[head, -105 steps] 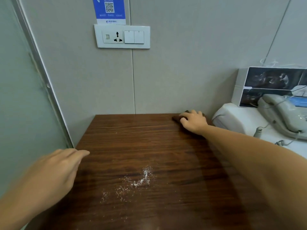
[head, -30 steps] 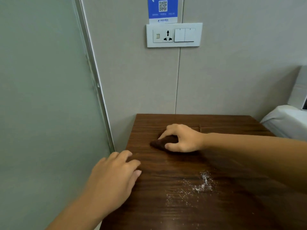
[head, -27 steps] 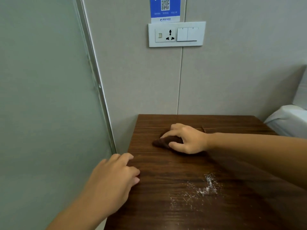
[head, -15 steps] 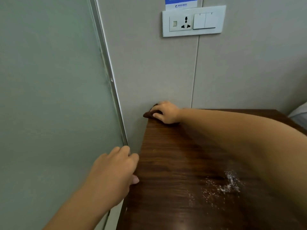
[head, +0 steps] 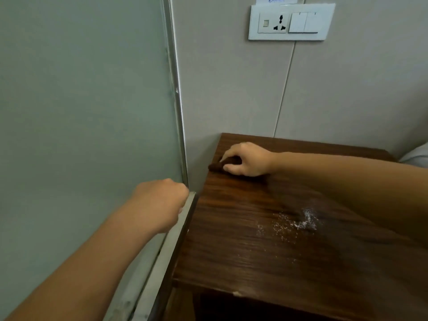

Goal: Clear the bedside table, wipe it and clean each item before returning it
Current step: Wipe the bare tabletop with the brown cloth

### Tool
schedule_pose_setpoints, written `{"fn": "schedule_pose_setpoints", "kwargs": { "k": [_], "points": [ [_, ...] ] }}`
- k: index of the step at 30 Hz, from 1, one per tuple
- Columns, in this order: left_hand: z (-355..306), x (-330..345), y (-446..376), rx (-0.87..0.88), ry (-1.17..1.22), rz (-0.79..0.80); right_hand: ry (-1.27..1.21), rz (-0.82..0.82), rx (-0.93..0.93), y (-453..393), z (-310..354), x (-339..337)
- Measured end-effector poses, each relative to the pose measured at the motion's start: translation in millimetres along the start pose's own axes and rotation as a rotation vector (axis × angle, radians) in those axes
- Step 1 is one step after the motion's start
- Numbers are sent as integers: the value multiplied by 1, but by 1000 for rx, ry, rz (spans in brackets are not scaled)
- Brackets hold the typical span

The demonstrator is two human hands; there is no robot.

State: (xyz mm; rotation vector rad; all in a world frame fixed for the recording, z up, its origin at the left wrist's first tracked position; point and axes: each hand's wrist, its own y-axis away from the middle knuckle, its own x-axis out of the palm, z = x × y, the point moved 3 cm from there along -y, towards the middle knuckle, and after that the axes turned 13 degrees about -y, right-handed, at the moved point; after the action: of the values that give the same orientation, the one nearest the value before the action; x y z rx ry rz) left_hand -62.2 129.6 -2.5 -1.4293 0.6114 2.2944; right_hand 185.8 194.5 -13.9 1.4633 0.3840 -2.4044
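My right hand [head: 249,159] is down on the worktop [head: 266,239], near its back left corner, fingers and thumb curled round a dark brown cloth [head: 216,166]. The cloth is bunched small, pressed flat to the wood; most of it is under my palm, only its left end sticks out past my fingertips, right at the worktop's left edge.

My left hand [head: 162,202] is off the worktop, hanging in the air just left of its left edge, nearer me than the right hand. Fingers are curled in, knuckles toward the wall; I see nothing in it, though the palm side is hidden.

White powder [head: 298,222] is scattered on the wood, nearer me than the right hand and under my right forearm line. It's a loose patch with a denser streak on its right end, well apart from the cloth.

Frosted glass panel [head: 81,112] runs along beyond my left hand, with its metal frame [head: 177,89] between that hand and the worktop. Wall socket plate [head: 291,22] sits high on the wall above my right hand. Something white [head: 416,156] shows at the far right past my right forearm, too cropped to identify.
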Motion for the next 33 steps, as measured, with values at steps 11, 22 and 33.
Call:
{"fn": "schedule_pose_setpoints", "kwargs": {
  "k": [11, 22, 33],
  "points": [
    [35, 7, 14, -33, 92, -53, -96, 138, -234, 40, 105, 61],
    [36, 24, 25, 165, 409, -119, -11, 70, -298, 92, 154, 69],
    [-23, 9, 3, 359, 344, -161, -169, -210, 33, 173, 97, -47]
  ]
}}
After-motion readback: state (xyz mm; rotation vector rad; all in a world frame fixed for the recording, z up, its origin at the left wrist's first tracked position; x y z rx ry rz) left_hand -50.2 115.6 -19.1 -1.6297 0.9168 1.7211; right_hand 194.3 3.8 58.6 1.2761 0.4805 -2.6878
